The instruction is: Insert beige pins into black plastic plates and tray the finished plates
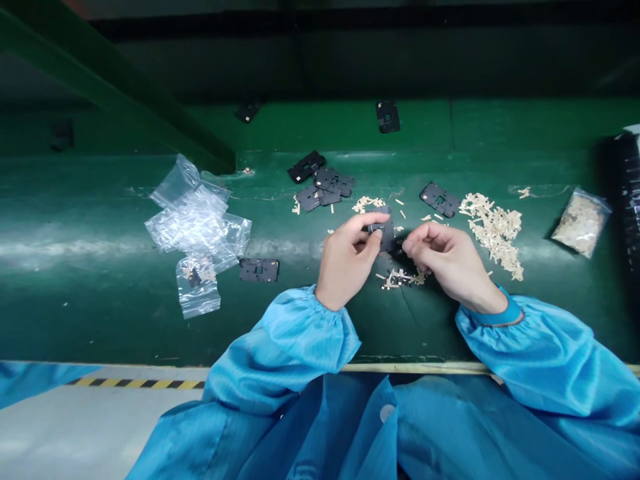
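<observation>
Pinching: left hand closed on one black plate, above the green bench;
Right hand: curled, fingertips just beside plate, hold unclear;
Beige strips: three heaps;
Loose plates: about six on bench, two on far ledge;
Clear bags: crumpled, leftward; one filled bag, far right

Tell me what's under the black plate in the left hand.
The left hand holds the black plate over the green surface; beige strips lie just below it. The spot directly beneath is hidden by the plate and hand.
</observation>
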Available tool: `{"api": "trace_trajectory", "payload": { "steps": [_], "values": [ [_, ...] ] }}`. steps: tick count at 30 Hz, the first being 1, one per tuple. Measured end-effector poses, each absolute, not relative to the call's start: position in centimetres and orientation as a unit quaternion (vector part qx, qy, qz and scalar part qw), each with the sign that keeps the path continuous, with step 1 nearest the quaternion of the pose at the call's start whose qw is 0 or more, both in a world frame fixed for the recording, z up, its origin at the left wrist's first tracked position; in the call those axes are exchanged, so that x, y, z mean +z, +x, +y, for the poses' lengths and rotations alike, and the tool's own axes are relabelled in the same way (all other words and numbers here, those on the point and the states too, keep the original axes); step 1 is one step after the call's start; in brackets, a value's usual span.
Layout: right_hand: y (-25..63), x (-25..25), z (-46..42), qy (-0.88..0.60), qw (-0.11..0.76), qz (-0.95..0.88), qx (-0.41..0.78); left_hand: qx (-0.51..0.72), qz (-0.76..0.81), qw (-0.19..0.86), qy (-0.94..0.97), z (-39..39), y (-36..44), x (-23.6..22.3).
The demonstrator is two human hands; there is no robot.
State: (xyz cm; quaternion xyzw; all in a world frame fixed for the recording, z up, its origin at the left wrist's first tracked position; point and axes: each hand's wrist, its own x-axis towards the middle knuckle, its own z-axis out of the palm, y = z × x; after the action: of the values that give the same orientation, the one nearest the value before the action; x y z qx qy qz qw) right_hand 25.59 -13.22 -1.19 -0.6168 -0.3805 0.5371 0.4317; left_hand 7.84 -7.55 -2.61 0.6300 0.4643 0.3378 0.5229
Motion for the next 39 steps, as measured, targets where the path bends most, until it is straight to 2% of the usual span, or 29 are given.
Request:
{"api": "trace_trajectory", "payload": {
  "steps": [9, 39],
  "values": [
    [25.02, -1.76, -13.14, -0.647, 0.429, -0.389, 0.496, 0.37, 0.461, 0.524, 0.613, -7.79, 7.81, -2.89],
    [25.27, -1.83, -13.07, -0.654, 0.412, -0.376, 0.511, 0.371, 0.456, 0.514, 0.625, -7.84, 7.75, -2.63]
  ]
}}
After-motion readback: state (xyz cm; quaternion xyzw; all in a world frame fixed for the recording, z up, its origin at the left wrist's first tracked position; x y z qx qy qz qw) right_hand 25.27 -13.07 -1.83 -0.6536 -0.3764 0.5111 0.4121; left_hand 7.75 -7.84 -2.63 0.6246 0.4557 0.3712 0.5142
